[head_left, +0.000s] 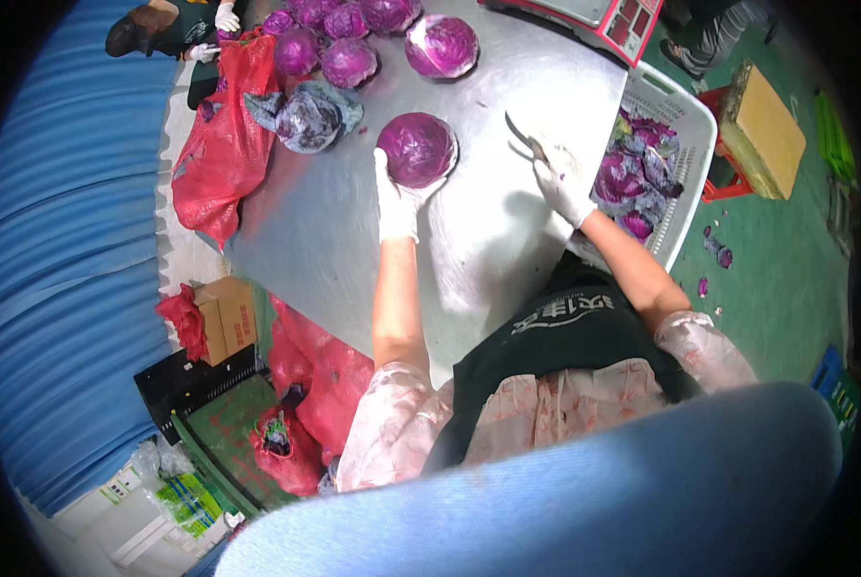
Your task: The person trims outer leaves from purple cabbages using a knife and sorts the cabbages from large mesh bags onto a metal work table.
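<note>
My left hand (399, 204), in a white glove, is closed around the near side of a round, glossy red cabbage (418, 150) over the metal table (315, 260). Gloved in white too, my right hand (563, 183) grips a small curved knife (520, 133), its dark blade pointing away from me and apart from the cabbage. Left of the held cabbage sits another red cabbage (309, 117) with its greyish outer leaves spread. Farther back lie several trimmed red cabbages (348, 62), and one with a pale patch (441, 46) sits right of them.
A white crate (697, 159) of purple leaves stands against the table's right side. Back right is a red scale (608, 24). A red mesh sack (228, 144) hangs over the left edge, near a co-worker's gloved hands (226, 17). More red sacks (320, 375) lie below the table.
</note>
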Demonstrator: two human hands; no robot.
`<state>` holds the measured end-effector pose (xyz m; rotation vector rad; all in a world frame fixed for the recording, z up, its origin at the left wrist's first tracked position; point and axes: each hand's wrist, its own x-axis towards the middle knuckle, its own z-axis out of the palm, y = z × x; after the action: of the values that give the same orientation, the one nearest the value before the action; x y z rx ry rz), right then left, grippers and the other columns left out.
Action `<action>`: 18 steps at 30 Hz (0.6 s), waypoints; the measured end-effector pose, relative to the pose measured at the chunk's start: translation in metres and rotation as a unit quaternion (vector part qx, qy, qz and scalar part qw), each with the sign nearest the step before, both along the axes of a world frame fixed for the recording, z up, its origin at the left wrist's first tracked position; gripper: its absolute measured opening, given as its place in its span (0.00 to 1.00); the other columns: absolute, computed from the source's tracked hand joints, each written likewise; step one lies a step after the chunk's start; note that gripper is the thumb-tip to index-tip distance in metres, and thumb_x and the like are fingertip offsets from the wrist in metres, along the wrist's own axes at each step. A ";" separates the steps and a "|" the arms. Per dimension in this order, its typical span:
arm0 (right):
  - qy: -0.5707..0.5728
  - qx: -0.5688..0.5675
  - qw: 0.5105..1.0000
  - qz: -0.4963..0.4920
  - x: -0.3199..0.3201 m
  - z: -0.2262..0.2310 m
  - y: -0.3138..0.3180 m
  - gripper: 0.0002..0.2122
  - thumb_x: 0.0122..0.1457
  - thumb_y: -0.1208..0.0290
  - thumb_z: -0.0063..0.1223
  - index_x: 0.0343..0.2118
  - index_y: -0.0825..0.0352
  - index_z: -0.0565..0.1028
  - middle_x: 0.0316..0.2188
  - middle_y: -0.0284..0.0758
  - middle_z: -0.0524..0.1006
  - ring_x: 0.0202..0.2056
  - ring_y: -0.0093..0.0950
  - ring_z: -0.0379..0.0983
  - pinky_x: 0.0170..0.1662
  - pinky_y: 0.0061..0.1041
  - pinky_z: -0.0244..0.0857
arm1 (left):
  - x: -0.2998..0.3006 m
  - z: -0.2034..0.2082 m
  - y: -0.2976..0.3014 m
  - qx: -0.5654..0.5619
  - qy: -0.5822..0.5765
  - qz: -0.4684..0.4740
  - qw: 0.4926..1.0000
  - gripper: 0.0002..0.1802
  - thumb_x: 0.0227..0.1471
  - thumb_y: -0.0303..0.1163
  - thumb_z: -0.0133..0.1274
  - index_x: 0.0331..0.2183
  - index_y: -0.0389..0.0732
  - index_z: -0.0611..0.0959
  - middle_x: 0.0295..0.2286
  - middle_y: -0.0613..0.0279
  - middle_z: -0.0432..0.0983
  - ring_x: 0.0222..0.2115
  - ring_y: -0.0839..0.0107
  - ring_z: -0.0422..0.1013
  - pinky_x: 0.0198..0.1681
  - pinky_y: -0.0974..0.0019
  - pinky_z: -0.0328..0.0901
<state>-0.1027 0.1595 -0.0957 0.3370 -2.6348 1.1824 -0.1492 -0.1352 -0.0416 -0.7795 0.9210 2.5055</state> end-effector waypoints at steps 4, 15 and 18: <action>-0.044 -0.001 0.993 -0.114 -0.006 -0.016 -0.013 0.21 0.53 0.75 0.46 0.52 0.64 0.67 0.45 0.43 0.73 0.45 0.43 0.71 0.51 0.35 0.64 | -0.025 0.006 0.023 0.056 0.000 0.015 0.998 0.51 0.40 0.73 0.48 0.58 0.51 0.61 0.56 0.51 0.59 0.54 0.45 0.60 0.49 0.33 0.61; -0.125 -0.244 0.962 -0.001 -0.229 0.031 -0.088 0.37 0.50 0.77 0.49 0.64 0.68 0.46 0.52 0.50 0.64 0.47 0.37 0.67 0.52 0.27 0.60 | -0.172 -0.005 0.041 0.063 0.015 0.089 0.994 0.47 0.43 0.71 0.47 0.56 0.49 0.63 0.53 0.52 0.62 0.52 0.48 0.62 0.53 0.37 0.58; -0.087 -0.157 0.984 -0.017 -0.294 0.039 -0.084 0.40 0.48 0.75 0.50 0.65 0.65 0.46 0.59 0.49 0.56 0.50 0.36 0.64 0.54 0.26 0.58 | -0.217 0.011 0.048 -0.005 0.004 0.098 0.995 0.35 0.53 0.57 0.49 0.54 0.46 0.64 0.51 0.52 0.64 0.52 0.48 0.62 0.51 0.37 0.62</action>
<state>-0.3966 0.0760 -0.0567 0.1339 -2.5215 1.6527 -0.3661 -0.0873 -0.0309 -0.9051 0.8996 2.6752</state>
